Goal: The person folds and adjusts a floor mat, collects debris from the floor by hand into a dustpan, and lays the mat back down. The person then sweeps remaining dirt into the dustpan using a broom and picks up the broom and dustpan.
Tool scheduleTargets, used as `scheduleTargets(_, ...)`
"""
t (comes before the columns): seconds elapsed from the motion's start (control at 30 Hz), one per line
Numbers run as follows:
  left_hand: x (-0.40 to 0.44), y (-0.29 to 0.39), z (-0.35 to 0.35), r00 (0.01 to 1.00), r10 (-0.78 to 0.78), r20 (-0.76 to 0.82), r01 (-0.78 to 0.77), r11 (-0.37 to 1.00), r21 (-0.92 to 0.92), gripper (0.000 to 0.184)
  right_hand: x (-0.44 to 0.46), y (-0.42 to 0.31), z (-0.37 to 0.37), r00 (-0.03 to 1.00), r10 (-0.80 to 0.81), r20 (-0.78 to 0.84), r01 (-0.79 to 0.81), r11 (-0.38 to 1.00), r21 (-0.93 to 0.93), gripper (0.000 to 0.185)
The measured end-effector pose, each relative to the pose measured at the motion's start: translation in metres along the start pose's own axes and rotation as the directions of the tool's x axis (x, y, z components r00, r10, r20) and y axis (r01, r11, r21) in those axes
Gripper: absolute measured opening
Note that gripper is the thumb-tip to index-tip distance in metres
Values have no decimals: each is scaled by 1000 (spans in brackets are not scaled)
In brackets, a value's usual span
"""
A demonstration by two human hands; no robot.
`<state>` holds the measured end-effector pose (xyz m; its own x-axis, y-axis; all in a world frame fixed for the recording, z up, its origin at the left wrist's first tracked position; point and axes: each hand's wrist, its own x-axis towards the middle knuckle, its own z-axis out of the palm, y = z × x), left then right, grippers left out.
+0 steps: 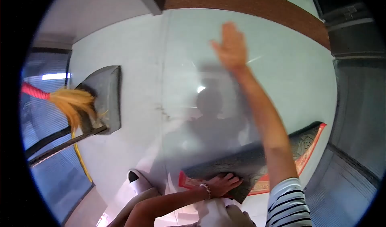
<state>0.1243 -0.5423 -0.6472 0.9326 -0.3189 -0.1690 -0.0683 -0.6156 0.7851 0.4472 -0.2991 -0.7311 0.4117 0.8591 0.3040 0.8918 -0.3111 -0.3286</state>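
A floor mat (233, 160) with a dark grey underside and a red patterned border lies partly folded over on the pale floor. On its near part is my left hand (223, 184), fingers curled over the mat, with a beaded bracelet at the wrist. My right hand (231, 46) is stretched far forward over the floor, beyond the mat. It looks blurred by motion, its fingers straight and the thumb apart, with nothing in it. My right forearm passes across the mat and hides a piece of it.
To the left are a grey dustpan (108, 102) and a broom (72, 102) with straw-coloured bristles and a pink binding. A brown strip (241, 1) borders the floor at the back. Dark ribbed panels (358, 106) stand at the right. A shoe (138, 178) shows below.
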Motion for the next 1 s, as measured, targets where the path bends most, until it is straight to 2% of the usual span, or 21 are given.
scheduleTargets(0.07,-2,2,-4,997,1,-72,0,1000,3,53,7,-92,33,990,-75,117,58,988,143,73)
scheduleTargets(0.1,-2,3,-18,998,1,69,3,999,-49,54,1,-138,40,983,-103,155,73,980,187,73)
scheduleTargets(0.13,-5,-6,57,993,36,-115,-30,998,49,55,-5,-180,42,972,-135,191,90,969,229,73)
scheduleTargets(0.2,5,-7,78,982,-96,-164,50,964,-262,47,-11,-236,43,942,-207,263,122,944,307,71)
scheduleTargets(0.23,5,-5,75,971,-164,-173,78,906,-417,44,-13,-243,42,937,-237,256,101,887,451,71)
scheduleTargets(0.3,-2,-4,69,983,-96,-156,60,974,-217,44,-18,-251,40,928,-284,241,38,717,696,69)
scheduleTargets(0.37,-1,-1,39,988,-44,-148,42,999,-18,44,-31,-210,21,953,-294,80,167,725,668,68)
scheduleTargets(0.4,-7,8,3,985,-44,-165,58,995,78,42,-40,-184,5,977,-185,104,85,790,608,66)
scheduleTargets(0.47,-9,9,6,989,-62,-132,65,998,22,48,-74,-128,-13,995,-33,92,-11,896,444,68)
scheduleTargets(0.53,-10,9,5,992,-75,-102,79,996,32,48,-105,-102,-47,968,182,174,-196,979,64,71)
scheduleTargets(0.63,-6,4,20,994,-30,-104,32,999,17,47,-138,-129,-47,938,246,246,-209,964,-167,75)
scheduleTargets(0.67,-5,3,26,994,-5,-113,6,1000,9,46,-138,-150,-39,916,254,309,-260,965,-22,79)
scheduleTargets(0.7,-6,5,12,999,-26,19,27,999,-47,45,-136,-176,-34,936,152,319,-160,987,-1,82)
scheduleTargets(0.73,-9,8,-18,987,-41,154,56,994,-97,45,-130,-203,-21,932,125,340,-156,986,65,82)
scheduleTargets(0.77,-9,7,-17,989,-52,135,65,993,-94,44,-115,-229,-28,862,129,491,-267,938,222,80)
scheduleTargets(0.83,-8,5,12,998,-50,46,54,994,-95,43,-111,-261,8,952,-63,300,-66,914,399,79)
scheduleTargets(0.9,-7,4,27,999,-52,-1,52,994,-96,42,-102,-287,21,964,-168,206,40,858,512,79)
scheduleTargets(0.93,-7,4,32,998,-57,-7,56,995,-87,41,-101,-290,24,965,-212,157,89,822,563,78)
scheduleTargets(1.0,-7,8,23,997,-82,-7,82,996,-28,40,-89,-260,9,975,-187,119,98,847,523,74)
